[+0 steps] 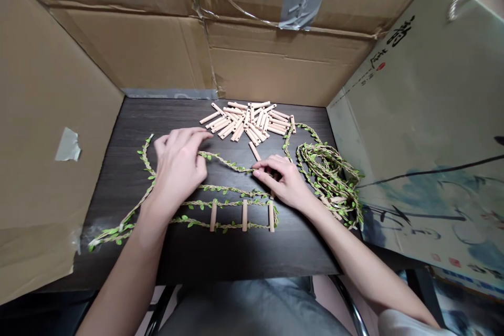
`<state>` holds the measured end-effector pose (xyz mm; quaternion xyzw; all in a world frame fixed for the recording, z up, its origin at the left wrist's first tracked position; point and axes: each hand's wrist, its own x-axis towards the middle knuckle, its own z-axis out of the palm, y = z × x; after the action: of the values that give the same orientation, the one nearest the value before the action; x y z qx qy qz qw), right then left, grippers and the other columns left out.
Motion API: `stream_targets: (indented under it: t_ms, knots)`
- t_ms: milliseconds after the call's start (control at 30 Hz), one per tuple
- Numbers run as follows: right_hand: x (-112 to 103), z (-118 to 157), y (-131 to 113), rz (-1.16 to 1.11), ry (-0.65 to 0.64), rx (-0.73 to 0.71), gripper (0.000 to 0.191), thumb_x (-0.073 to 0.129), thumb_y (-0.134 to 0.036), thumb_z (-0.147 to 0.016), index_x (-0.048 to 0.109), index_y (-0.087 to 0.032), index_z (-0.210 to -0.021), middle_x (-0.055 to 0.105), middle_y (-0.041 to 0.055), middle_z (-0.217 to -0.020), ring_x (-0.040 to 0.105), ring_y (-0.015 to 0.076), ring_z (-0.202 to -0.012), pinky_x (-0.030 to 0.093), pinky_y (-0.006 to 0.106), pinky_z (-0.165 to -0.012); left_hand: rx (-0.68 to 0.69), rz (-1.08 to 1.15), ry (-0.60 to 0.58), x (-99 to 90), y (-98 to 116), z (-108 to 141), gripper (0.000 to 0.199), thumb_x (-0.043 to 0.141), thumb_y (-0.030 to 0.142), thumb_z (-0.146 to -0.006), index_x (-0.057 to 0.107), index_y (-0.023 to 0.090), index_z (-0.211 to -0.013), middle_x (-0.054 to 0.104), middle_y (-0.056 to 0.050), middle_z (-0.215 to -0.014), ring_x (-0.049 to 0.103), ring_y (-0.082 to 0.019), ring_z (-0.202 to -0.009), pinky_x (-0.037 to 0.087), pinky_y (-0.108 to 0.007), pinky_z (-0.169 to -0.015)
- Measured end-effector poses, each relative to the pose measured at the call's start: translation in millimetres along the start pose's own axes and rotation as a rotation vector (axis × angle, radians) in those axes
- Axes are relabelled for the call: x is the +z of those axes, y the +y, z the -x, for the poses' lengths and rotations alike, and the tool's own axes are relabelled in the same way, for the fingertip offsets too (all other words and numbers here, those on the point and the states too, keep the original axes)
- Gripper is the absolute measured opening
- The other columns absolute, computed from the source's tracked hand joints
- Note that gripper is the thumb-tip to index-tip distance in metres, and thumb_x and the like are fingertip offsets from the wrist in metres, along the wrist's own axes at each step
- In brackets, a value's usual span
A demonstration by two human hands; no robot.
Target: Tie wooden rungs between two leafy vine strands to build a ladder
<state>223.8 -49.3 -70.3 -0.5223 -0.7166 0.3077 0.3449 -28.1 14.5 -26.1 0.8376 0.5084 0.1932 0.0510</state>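
Note:
My left hand [179, 160] is curled palm-down over a leafy twine cord [226, 161], which comes out between its thumb and index finger; the other fingertips are hidden. At the cord's right part, the thumb and index finger of my right hand [283, 176] pinch it. A loose wooden stick [254, 150] lies just above those fingertips. Below the hands, further leafy strands run across the table, with wooden rungs [244, 215] joining two of them like a ladder. Part of the cord passes beneath my left hand and forearm.
A heap of short wooden sticks with holes [248, 121] lies at the back of the dark table [220, 260]. Coiled leafy cord [328, 173] is piled at the right. Cardboard walls [157, 52] stand behind and left, a printed paper bag [413, 115] at right.

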Motion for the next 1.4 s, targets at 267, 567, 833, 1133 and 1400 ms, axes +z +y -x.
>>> stream_targets:
  t_ms: [267,567,833,1133,1400]
  knots:
    - [-14.9,3.4,-5.9,0.08,0.137,-0.02,0.016,0.062,-0.031,-0.101,0.069,-0.019,-0.109,0.068,0.0056,-0.095,0.062,0.0181,-0.087,0.048,0.031,-0.081,0.323,0.155,-0.25,29.4,34.9,9.8,0.029,0.051,0.025,-0.099,0.062,0.02,-0.126,0.068,-0.008,-0.125,0.059,-0.028,-0.118,0.029,-0.054,-0.115]
    - [-23.3,10.1,-12.2,0.313,-0.153,0.247,0.024,0.072,-0.042,-0.095,0.065,-0.021,-0.105,0.069,-0.0032,-0.072,0.059,0.014,-0.063,0.036,0.027,-0.064,0.26,0.109,-0.268,26.6,18.7,4.5,0.024,0.046,0.023,-0.105,0.07,0.022,-0.108,0.072,-0.006,-0.106,0.06,-0.027,-0.102,0.034,-0.049,-0.097]
    - [-21.0,7.8,-13.6,0.28,-0.131,0.26,0.018,0.074,-0.038,-0.093,0.066,-0.021,-0.095,0.069,-0.0028,-0.07,0.058,0.0134,-0.061,0.034,0.026,-0.063,0.356,0.276,-0.242,21.5,31.8,4.9,0.017,0.061,0.032,-0.098,0.07,0.023,-0.109,0.069,-0.007,-0.117,0.059,-0.026,-0.11,0.032,-0.047,-0.105]
    - [-20.2,8.9,-12.5,0.29,-0.121,0.262,0.019,0.074,-0.038,-0.093,0.066,-0.021,-0.094,0.067,-0.003,-0.068,0.055,0.0129,-0.058,0.033,0.026,-0.062,0.471,0.319,-0.415,26.4,37.8,11.1,0.013,0.061,0.024,-0.094,0.073,0.021,-0.088,0.067,-0.005,-0.1,0.057,-0.024,-0.101,0.033,-0.047,-0.1]
    - [-21.7,8.1,-13.5,0.26,-0.115,0.261,0.024,0.076,-0.042,-0.091,0.066,-0.02,-0.093,0.064,-0.0034,-0.067,0.054,0.0127,-0.06,0.033,0.026,-0.062,0.388,0.319,-0.3,23.8,36.5,8.0,0.018,0.052,0.024,-0.1,0.069,0.02,-0.097,0.067,-0.007,-0.106,0.057,-0.024,-0.101,0.037,-0.043,-0.094]
